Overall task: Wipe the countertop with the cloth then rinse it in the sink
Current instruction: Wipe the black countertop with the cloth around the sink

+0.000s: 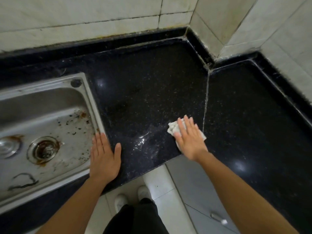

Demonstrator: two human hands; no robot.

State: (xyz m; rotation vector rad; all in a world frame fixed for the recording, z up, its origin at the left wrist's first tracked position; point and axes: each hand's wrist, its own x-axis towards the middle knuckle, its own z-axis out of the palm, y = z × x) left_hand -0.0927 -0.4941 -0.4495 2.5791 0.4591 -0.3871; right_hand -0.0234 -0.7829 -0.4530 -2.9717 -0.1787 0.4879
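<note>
Head view: cloth [172,128] is pressed on table [143,98] by outstretched fingers [186,123] of right hand [190,139]; ungripped, it could be left behind.

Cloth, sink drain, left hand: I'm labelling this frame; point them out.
cloth [173,128]: head view, exposed white corner.
sink drain [44,149]: head view, rusty centre.
left hand [104,157]: head view, back of hand.
</note>
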